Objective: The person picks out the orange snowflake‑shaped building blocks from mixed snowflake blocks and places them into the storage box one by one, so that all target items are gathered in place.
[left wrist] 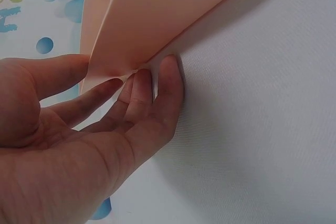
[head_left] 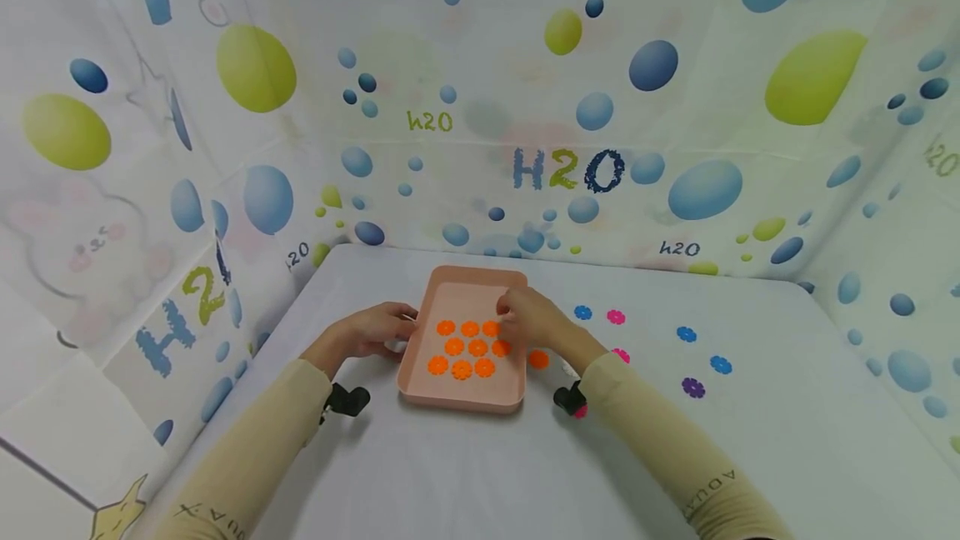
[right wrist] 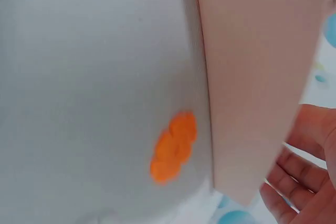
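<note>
A shallow salmon-pink tray (head_left: 461, 403) lies on the white table, with several orange flower-shaped discs (head_left: 462, 369) in rows on its floor. My left hand (head_left: 372, 329) holds the tray's left side, its bent fingers against the outer wall (left wrist: 142, 19) and rim. Over the tray's right part hangs my right hand (head_left: 534, 319), partly covering the orange discs there. In the right wrist view the tray wall hides this hand's (right wrist: 310, 166) fingertips, so whether they pinch anything is hidden. Outside the tray, close to its right wall, lies one orange disc (head_left: 538, 359).
To the right, flower discs lie scattered on the table: blue ones (head_left: 686, 334), pink ones (head_left: 616, 317) and a purple one (head_left: 693, 387). A pink disc (head_left: 581, 412) is partly covered by the right wrist camera (head_left: 570, 398). Printed curtains (head_left: 480, 123) rise behind and beside the table.
</note>
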Motion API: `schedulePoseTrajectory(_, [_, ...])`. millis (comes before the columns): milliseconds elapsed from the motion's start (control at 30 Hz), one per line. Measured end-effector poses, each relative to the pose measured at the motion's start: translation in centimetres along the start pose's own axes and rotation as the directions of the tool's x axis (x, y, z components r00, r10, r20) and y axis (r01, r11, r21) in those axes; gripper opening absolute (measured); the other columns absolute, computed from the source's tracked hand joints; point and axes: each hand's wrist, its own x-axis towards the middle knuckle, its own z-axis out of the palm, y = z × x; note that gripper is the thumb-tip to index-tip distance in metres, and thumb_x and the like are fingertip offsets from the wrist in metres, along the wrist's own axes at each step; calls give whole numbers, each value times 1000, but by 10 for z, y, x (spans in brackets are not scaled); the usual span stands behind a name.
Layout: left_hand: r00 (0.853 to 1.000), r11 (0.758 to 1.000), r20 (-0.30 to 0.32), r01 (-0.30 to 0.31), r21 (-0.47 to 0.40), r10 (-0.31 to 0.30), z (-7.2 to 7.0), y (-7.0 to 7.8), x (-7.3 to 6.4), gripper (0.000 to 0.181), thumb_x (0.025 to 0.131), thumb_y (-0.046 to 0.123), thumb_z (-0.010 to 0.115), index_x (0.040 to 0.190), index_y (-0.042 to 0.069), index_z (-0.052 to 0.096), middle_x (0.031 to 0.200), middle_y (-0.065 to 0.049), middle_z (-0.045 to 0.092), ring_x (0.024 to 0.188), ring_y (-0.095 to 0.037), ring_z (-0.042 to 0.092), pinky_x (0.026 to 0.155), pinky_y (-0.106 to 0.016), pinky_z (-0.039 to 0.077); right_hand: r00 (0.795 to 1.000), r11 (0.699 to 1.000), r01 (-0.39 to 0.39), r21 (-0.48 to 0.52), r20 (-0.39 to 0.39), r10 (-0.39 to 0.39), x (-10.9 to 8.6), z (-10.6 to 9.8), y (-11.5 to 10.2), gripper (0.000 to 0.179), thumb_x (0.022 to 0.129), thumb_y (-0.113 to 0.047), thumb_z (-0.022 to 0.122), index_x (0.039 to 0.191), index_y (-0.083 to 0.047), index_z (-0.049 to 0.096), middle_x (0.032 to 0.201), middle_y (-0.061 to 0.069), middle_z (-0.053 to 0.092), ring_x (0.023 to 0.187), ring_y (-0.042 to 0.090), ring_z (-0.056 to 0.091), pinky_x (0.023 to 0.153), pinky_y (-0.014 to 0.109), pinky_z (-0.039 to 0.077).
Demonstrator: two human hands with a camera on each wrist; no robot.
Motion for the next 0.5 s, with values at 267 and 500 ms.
schedulePoseTrajectory(267, [1000,1000,20,-16,17,16,-1,1,-1,50,104,12,55,149,-3,39,145,-24,44,123,-37,45,103,-56,50,992,992,107,-65,-64,-111,-29,-19,15,26,95,-19,74,115,-3,71,112,9,66,107,29,62,98,40,54])
schedulePoseTrajectory(500, [1000,1000,15,-13,14,12,-1,0,-1,49,105,14,53,149,-3,39,139,-22,49,121,-36,46,104,-56,50,997,997,77,7,-30,-77,-51,-18,42,25,95,-17,74,114,-2,71,107,9,68,101,27,61,92,39,55])
